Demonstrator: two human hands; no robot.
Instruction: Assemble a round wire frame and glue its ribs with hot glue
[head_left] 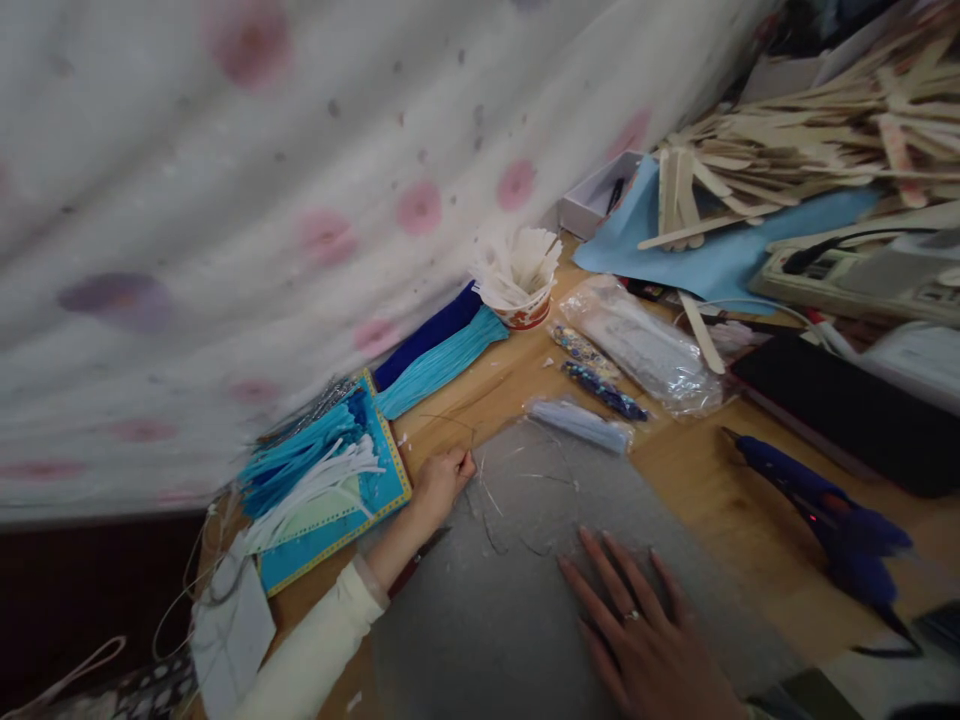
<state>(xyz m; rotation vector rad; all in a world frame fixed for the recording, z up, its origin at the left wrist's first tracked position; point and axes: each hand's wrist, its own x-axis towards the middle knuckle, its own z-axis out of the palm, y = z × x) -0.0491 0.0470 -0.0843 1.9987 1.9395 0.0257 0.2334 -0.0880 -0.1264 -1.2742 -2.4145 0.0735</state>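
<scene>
My left hand (pixel 444 482) is closed in a pinch at the upper left edge of a grey mat (pixel 495 620). Whatever its fingertips hold is too small to make out; fine thread-like strands (pixel 491 495) show close by. With fingers spread, my right hand (pixel 649 630) lies flat on the mat, a ring on one finger. Under my left wrist is a dark, thin object, partly hidden. Left of that hand, a blue board with a yellow border (pixel 399 455) bears turquoise, dark blue and white strips (pixel 307 470).
Turquoise strips (pixel 446 362) lie near a paper cup (pixel 529 308) of white strips. Small packets (pixel 581 425) and a plastic bag (pixel 652 345) sit beyond the mat. Rightward are a blue glue gun (pixel 817 500), a black phone (pixel 847 410) and piled wooden sticks (pixel 795 150). A curtain (pixel 300 150) hangs behind.
</scene>
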